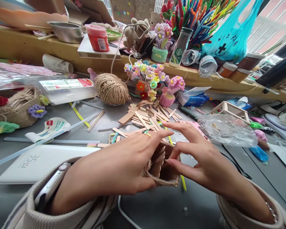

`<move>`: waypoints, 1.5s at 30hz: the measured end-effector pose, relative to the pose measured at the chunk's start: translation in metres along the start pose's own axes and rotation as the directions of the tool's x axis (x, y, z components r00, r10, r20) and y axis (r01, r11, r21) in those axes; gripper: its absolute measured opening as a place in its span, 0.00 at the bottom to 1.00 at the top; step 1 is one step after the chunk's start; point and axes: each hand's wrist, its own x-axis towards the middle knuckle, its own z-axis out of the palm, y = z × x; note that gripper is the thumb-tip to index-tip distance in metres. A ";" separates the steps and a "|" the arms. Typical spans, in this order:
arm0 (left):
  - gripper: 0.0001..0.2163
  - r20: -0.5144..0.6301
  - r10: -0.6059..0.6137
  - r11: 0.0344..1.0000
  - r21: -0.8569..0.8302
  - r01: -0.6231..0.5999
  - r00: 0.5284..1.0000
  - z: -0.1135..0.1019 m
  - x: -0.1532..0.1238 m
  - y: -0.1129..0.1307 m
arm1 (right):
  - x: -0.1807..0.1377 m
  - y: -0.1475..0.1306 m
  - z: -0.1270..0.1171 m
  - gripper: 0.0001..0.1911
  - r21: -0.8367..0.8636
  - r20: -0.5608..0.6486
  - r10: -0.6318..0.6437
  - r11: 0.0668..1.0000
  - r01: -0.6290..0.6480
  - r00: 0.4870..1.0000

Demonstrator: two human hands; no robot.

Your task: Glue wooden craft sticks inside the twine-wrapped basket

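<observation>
Between my two hands is a small twine-wrapped box (165, 182), tilted so that its hollow inside faces me. My left hand (124, 162) is closed around its left side, thumb along the near rim and fingers over the far side. The thumb and index finger of my right hand (197, 152) reach into the opening at the right wall and pinch there; whatever is between the fingertips is too small to make out. A scalloped row of light pieces (159, 160) lines the inside left wall. Yellow strips (183, 183) show below and behind the box.
Wooden craft sticks (143, 116) lie heaped behind my hands, with a twine ball (112, 89) and pipe-cleaner flowers (147, 76) farther back. At left are a white power bank (47, 165) and glue sticks (69, 127). A clear plastic bag (228, 130) lies at right.
</observation>
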 end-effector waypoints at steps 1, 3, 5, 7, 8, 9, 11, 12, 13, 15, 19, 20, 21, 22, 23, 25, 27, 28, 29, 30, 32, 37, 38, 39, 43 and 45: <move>0.34 0.001 -0.002 1.000 0.001 0.002 1.000 0.000 0.000 0.000 | 0.000 0.000 0.000 0.06 -0.002 0.002 0.000 1.000 0.000 1.000; 0.34 0.000 -0.006 1.000 0.003 0.006 1.000 0.000 0.001 0.000 | 0.000 -0.001 -0.001 0.07 -0.006 0.003 -0.004 1.000 0.004 1.000; 0.34 0.000 -0.005 1.000 0.003 0.005 1.000 0.000 0.001 0.000 | 0.000 -0.001 -0.001 0.07 -0.010 0.004 -0.007 1.000 0.007 1.000; 0.34 -0.006 0.003 1.000 0.003 -0.003 1.000 0.001 0.001 -0.001 | 0.000 -0.001 -0.001 0.07 -0.012 0.002 -0.005 1.000 0.005 1.000; 0.34 -0.007 0.005 1.000 0.003 -0.005 1.000 0.001 0.001 -0.001 | 0.001 -0.001 -0.001 0.08 -0.010 0.005 -0.003 1.000 0.003 1.000; 0.34 -0.008 0.006 1.000 0.003 -0.006 1.000 0.001 0.001 -0.001 | 0.001 -0.001 -0.001 0.08 -0.007 0.006 0.000 1.000 0.000 1.000; 0.34 -0.008 0.003 1.000 0.005 -0.003 1.000 0.000 0.001 0.000 | 0.000 -0.001 0.000 0.07 -0.002 0.004 0.006 1.000 -0.006 1.000; 0.35 -0.004 -0.002 1.000 0.008 0.002 1.000 0.000 0.001 0.000 | 0.000 -0.001 0.000 0.07 0.001 0.000 0.007 1.000 -0.007 1.000; 0.35 0.000 -0.007 1.000 0.010 0.007 1.000 0.000 0.001 0.000 | 0.000 -0.001 0.000 0.06 0.002 -0.005 0.005 1.000 -0.005 1.000; 0.34 0.000 -0.010 1.000 0.013 0.010 1.000 0.000 0.001 0.001 | -0.001 0.000 -0.001 0.05 0.004 -0.010 0.002 1.000 -0.002 1.000; 0.34 -0.018 -0.007 1.000 0.019 0.007 1.000 0.001 0.000 0.000 | -0.002 0.000 -0.004 0.04 -0.007 -0.007 0.007 1.000 -0.007 1.000; 0.34 -0.019 -0.008 1.000 0.024 0.009 1.000 0.002 0.000 0.000 | -0.002 0.001 -0.005 0.04 -0.013 -0.008 0.011 1.000 -0.011 1.000; 0.35 -0.017 -0.010 1.000 0.028 0.010 1.000 0.002 0.000 0.000 | -0.002 0.001 -0.005 0.04 -0.018 -0.010 0.013 1.000 -0.013 1.000; 0.35 -0.015 -0.011 0.999 0.030 0.012 1.000 0.002 0.001 0.000 | -0.002 0.001 -0.006 0.05 -0.021 -0.012 0.014 1.000 -0.014 1.000; 0.35 -0.012 -0.013 0.999 0.030 0.014 1.000 0.002 0.001 0.000 | -0.002 0.002 -0.006 0.05 -0.022 -0.013 0.014 1.000 -0.015 1.000; 0.35 -0.017 -0.015 1.000 0.022 0.015 1.000 0.001 0.001 0.000 | -0.002 0.002 -0.006 0.06 -0.022 -0.011 0.012 1.000 -0.012 1.000; 0.34 -0.029 -0.003 1.000 0.010 0.003 1.000 0.002 0.001 0.000 | -0.002 0.003 -0.006 0.06 -0.022 -0.002 0.008 1.000 -0.008 1.000; 0.33 -0.036 0.011 1.000 0.004 -0.011 0.999 0.002 0.001 0.000 | -0.002 0.003 -0.005 0.05 -0.022 0.003 0.006 1.000 -0.006 1.000; 0.32 -0.040 0.026 1.000 -0.001 -0.026 0.999 0.002 0.001 0.000 | -0.002 0.003 -0.005 0.05 -0.021 0.008 0.006 1.000 -0.005 1.000; 0.32 -0.044 0.040 0.999 -0.006 -0.040 0.998 0.002 0.001 0.000 | -0.002 0.003 -0.006 0.05 -0.017 0.012 0.007 1.000 -0.007 1.000; 0.33 -0.050 0.058 0.998 -0.011 -0.059 0.997 0.003 0.001 0.000 | -0.002 0.003 -0.007 0.04 -0.002 0.002 0.018 1.000 -0.018 1.000; 0.33 -0.194 0.099 0.995 0.005 -0.100 0.976 0.007 0.003 -0.001 | -0.001 0.005 -0.013 0.05 0.033 -0.201 0.085 0.996 -0.080 0.976; 0.33 -0.237 0.107 0.994 0.033 -0.102 0.966 0.007 0.003 -0.001 | -0.001 0.005 -0.015 0.05 0.018 -0.247 0.084 0.996 -0.082 0.965; 0.34 -0.278 0.112 0.993 0.073 -0.095 0.954 0.008 0.003 -0.001 | -0.001 0.006 -0.016 0.04 -0.008 -0.291 0.072 0.997 -0.078 0.954; 0.36 -0.463 0.151 0.966 0.258 -0.030 0.874 0.010 0.004 0.002 | -0.003 0.004 -0.018 0.01 -0.114 -0.469 0.006 0.991 -0.068 0.883; 0.36 -0.592 0.249 0.938 0.344 -0.040 0.767 0.011 0.006 0.005 | -0.003 0.002 -0.017 0.02 -0.157 -0.574 -0.051 0.986 -0.048 0.817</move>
